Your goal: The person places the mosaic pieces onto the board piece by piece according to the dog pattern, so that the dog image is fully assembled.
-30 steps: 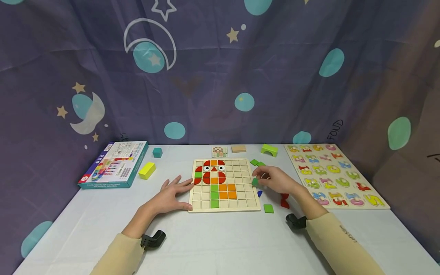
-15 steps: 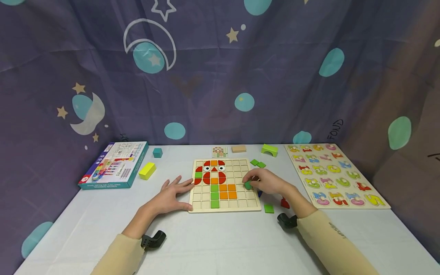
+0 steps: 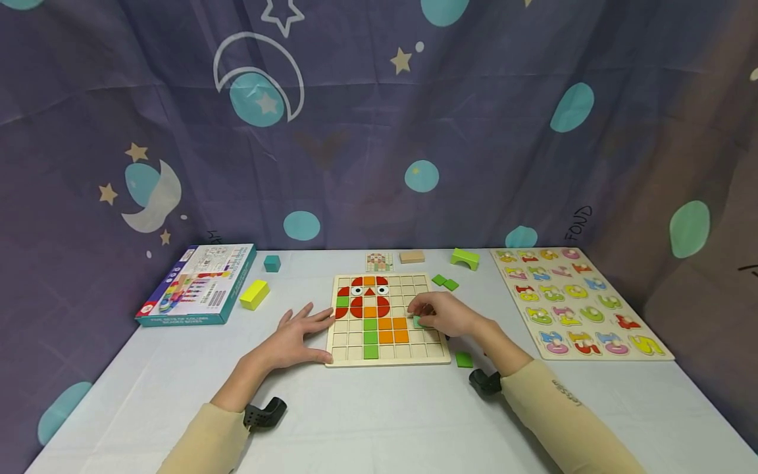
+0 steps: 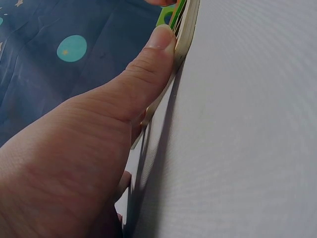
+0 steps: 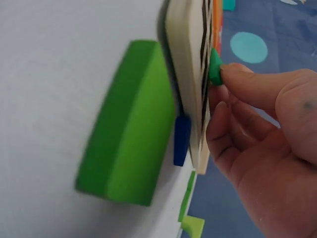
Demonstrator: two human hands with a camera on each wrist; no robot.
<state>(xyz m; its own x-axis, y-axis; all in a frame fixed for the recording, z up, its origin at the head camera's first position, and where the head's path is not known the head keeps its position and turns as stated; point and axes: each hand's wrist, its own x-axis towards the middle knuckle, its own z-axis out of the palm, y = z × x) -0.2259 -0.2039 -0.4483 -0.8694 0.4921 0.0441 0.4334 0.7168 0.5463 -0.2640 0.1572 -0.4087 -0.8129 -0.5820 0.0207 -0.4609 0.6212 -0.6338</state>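
Note:
A wooden grid board (image 3: 349, 361) lies on the table, with red, orange and green tiles and two eye tiles set in its squares. My left hand (image 3: 291, 341) rests at its left edge, fingers spread. In the left wrist view the thumb (image 4: 148, 64) touches the board's edge. Over the right part of the board my right hand (image 3: 447, 315) pinches a green tile (image 5: 215, 67) between thumb and fingers. It is held just right of the orange tiles (image 3: 393, 330); the fingers cover part of it in the head view.
Loose green tiles (image 3: 445, 282) lie beyond the board's right side, another green tile (image 3: 464, 359) nearer. A blue piece (image 5: 182, 140) touches the board's edge. A number puzzle (image 3: 574, 303) lies right, a box (image 3: 198, 283) left. Blocks and a pattern card (image 3: 379, 262) stand behind.
My right hand has moved left from beside the board to over its right squares, carrying the green tile. The left hand has stayed at the board's left edge.

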